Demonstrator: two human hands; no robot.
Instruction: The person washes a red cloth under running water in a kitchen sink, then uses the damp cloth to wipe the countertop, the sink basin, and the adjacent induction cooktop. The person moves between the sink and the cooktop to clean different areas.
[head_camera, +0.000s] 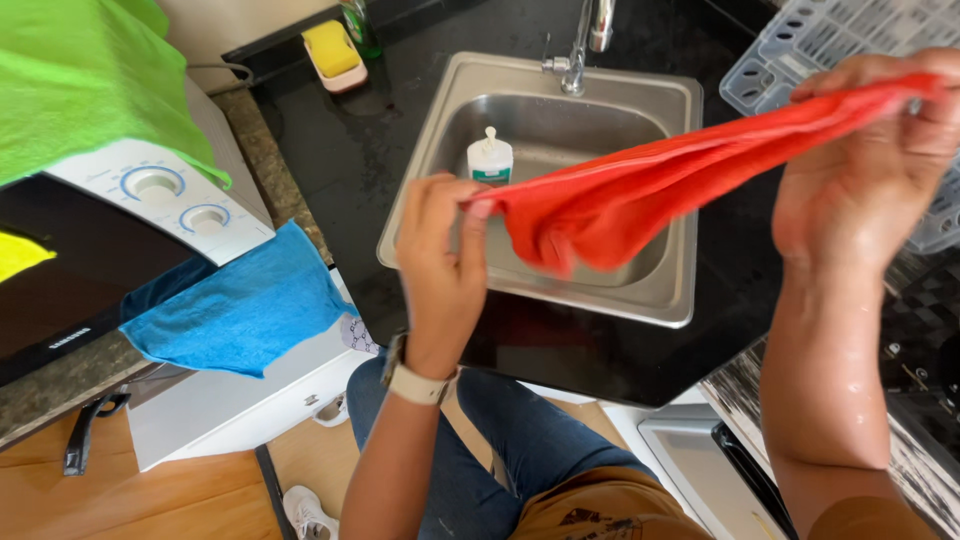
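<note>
Item: red cloth (620, 195), stretched between both hands above the steel sink (662, 295).
Left hand (440, 270): closed, thumb and fingers pinching one end of the cloth at its narrow tip; a pale watch strap (415, 385) sits on the wrist.
Right hand (870, 175): closed around the opposite end, held higher and further out than the left, so the cloth runs up at a slant.
Cloth form: bunched lengthwise into a loose rope, with a slack fold sagging nearer the left hand.
Handling, as judged: soft and limp, light, no stiffness of its own; drapes wherever unsupported. Wetness cannot be told from the cloth, though drops show on the right forearm; if damp it would be heavier and clingy. Not fragile, not slippery.
Where to hold, as judged: the two ends or corners, as now; a grip at mid-length would let both ends droop.
Beneath the hands: sink basin with a white squeeze bottle (490, 158) standing in it, just beyond the left hand; faucet (580, 45) behind.
Beside the right hand: pale plastic dish rack (790, 50).
Well left of the left hand: blue cloth (240, 310) hanging off the counter edge, green cloth (80, 80) over a white appliance (165, 195), yellow sponge (332, 48).
</note>
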